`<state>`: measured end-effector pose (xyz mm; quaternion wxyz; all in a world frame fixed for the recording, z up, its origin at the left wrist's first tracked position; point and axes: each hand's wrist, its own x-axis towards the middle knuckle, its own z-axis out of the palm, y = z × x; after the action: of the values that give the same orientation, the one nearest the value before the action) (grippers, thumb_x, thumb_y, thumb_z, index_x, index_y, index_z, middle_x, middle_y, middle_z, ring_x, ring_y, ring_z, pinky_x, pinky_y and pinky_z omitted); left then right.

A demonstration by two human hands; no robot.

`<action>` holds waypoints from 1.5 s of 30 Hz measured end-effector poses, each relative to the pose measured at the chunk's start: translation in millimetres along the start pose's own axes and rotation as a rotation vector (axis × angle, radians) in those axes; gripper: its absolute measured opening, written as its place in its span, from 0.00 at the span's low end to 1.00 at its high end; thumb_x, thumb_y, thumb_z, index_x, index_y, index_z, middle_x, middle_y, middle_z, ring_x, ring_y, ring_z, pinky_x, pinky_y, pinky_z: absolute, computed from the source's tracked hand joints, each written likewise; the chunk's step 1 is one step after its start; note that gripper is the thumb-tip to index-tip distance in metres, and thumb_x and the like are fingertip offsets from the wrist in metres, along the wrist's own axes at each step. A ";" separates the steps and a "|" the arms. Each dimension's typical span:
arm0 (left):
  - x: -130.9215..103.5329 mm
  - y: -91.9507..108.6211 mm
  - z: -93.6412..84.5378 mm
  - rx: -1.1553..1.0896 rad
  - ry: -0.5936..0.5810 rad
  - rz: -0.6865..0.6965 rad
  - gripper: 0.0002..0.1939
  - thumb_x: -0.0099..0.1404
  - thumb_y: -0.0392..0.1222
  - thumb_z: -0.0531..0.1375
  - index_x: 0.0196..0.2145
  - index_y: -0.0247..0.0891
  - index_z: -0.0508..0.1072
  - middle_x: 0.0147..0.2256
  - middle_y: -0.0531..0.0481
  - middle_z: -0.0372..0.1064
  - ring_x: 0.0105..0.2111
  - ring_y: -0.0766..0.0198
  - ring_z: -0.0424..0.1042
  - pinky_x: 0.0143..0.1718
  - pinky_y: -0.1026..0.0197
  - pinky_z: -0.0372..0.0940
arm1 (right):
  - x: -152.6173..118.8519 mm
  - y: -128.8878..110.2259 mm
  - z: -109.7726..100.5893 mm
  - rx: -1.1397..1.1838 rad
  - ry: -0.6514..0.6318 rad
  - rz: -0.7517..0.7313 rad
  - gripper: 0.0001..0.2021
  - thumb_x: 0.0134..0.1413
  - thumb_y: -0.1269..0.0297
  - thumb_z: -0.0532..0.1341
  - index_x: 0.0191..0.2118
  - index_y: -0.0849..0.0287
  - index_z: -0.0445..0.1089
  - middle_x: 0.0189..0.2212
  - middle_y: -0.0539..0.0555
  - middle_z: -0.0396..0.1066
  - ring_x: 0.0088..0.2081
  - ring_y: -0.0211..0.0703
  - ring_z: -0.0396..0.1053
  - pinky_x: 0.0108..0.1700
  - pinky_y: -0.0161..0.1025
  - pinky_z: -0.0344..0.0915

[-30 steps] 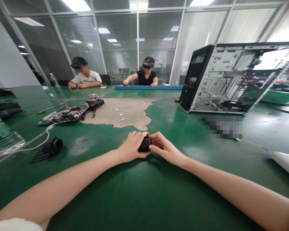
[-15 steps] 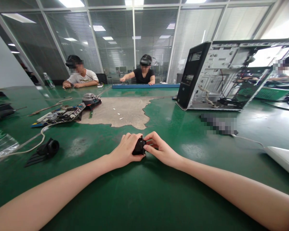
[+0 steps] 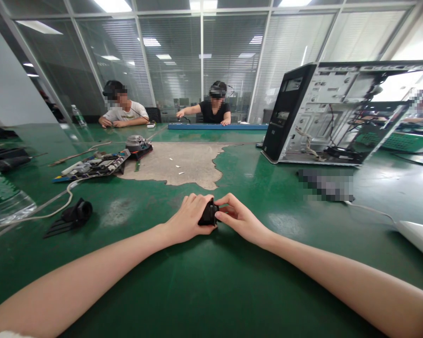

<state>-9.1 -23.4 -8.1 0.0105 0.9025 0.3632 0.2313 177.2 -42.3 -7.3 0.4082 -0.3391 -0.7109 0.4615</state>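
Observation:
A small black boxy part (image 3: 207,214) with a raised ring-like end sits just above the green table, between my two hands. My left hand (image 3: 187,218) is closed around its body, thumb below and fingers over the top. From the other side, my right hand (image 3: 238,217) pinches the ringed end between thumb and fingertips. The hands hide much of the part, so its exact kind cannot be made out. To the left on the table lies another black piece (image 3: 78,212) with a round opening and flat slatted prongs.
An open computer case (image 3: 292,112) stands at the right behind a blurred dark object (image 3: 324,185). A circuit board (image 3: 91,166), a white cable (image 3: 68,199) and a water bottle (image 3: 7,199) lie at the left. Two people (image 3: 125,112) sit across the table.
The whole view has shifted slightly, so everything appears a little further right. Both hands keep the same hold on the black part.

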 end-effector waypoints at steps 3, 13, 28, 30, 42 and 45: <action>0.3 -0.3 0.9 0.012 0.001 0.005 0.32 0.53 0.49 0.59 0.51 0.37 0.53 0.44 0.44 0.60 0.39 0.54 0.58 0.40 0.53 0.54 | 1.3 1.0 -0.5 -0.024 0.015 0.005 0.11 0.52 0.63 0.57 0.42 0.56 0.58 0.40 0.52 0.63 0.39 0.38 0.67 0.40 0.39 0.66; 0.0 -0.9 0.1 -0.001 -0.001 0.007 0.31 0.53 0.49 0.59 0.52 0.39 0.52 0.44 0.44 0.61 0.40 0.53 0.58 0.40 0.53 0.54 | 1.9 0.7 -0.7 0.057 -0.028 -0.016 0.10 0.52 0.62 0.58 0.40 0.56 0.60 0.37 0.50 0.64 0.39 0.38 0.66 0.40 0.38 0.66; 0.7 1.9 -1.7 0.013 -0.010 0.002 0.30 0.54 0.48 0.59 0.50 0.37 0.52 0.43 0.45 0.60 0.39 0.54 0.58 0.39 0.53 0.54 | 0.3 -1.7 -1.9 0.066 -0.031 -0.034 0.13 0.48 0.65 0.61 0.40 0.56 0.60 0.39 0.51 0.62 0.43 0.41 0.65 0.43 0.40 0.65; 0.9 2.2 -1.9 0.019 -0.015 0.000 0.30 0.54 0.48 0.59 0.50 0.37 0.52 0.43 0.45 0.60 0.39 0.54 0.58 0.39 0.53 0.54 | 0.1 -1.4 -1.6 0.079 -0.019 -0.029 0.10 0.49 0.64 0.60 0.39 0.56 0.60 0.38 0.51 0.63 0.42 0.41 0.66 0.43 0.41 0.65; 1.1 2.1 -0.8 0.023 -0.014 0.005 0.30 0.54 0.48 0.59 0.51 0.37 0.51 0.43 0.44 0.60 0.39 0.54 0.57 0.39 0.53 0.55 | 0.4 -1.4 -2.0 0.045 -0.044 -0.025 0.13 0.49 0.62 0.60 0.41 0.57 0.59 0.39 0.53 0.62 0.42 0.41 0.65 0.41 0.41 0.66; 1.1 2.3 -1.1 0.026 -0.013 0.006 0.30 0.54 0.47 0.59 0.50 0.37 0.52 0.43 0.45 0.60 0.39 0.54 0.57 0.39 0.53 0.55 | 0.1 0.7 -2.0 0.025 -0.004 -0.080 0.10 0.51 0.63 0.59 0.39 0.56 0.60 0.38 0.51 0.62 0.43 0.40 0.65 0.43 0.39 0.66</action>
<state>-7.4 -24.5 -6.2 0.0003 0.9051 0.3633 0.2208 179.0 -41.2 -7.4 0.4290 -0.3044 -0.7189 0.4543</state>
